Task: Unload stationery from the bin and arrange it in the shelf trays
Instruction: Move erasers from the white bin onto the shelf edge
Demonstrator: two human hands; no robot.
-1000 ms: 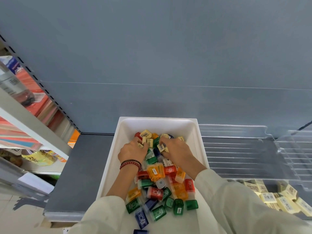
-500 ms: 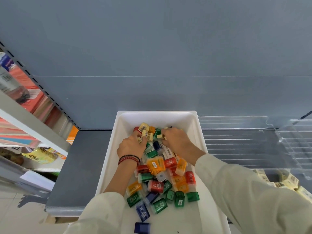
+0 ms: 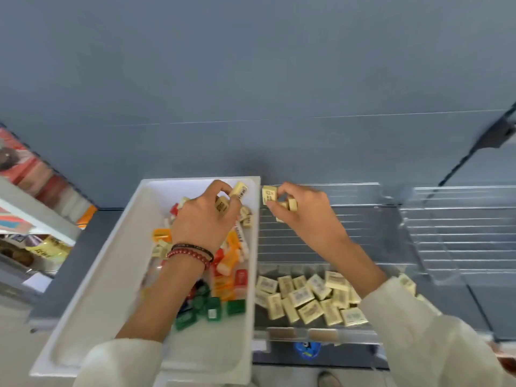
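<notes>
Head camera looks down at a white bin [image 3: 106, 297] on the left and a clear shelf tray [image 3: 363, 233] just beside it on the right. Many yellow erasers [image 3: 304, 297] already lie in the near part of the tray. Lots of colourful pieces [image 3: 212, 305] and some yellow ones are left in the bin, so I think the job is about half done. The left hand [image 3: 203, 222] is over the far end of the bin, fingers curled round a few yellow erasers. The right hand [image 3: 304, 216] is over the far part of the tray, pinching more of them.
</notes>
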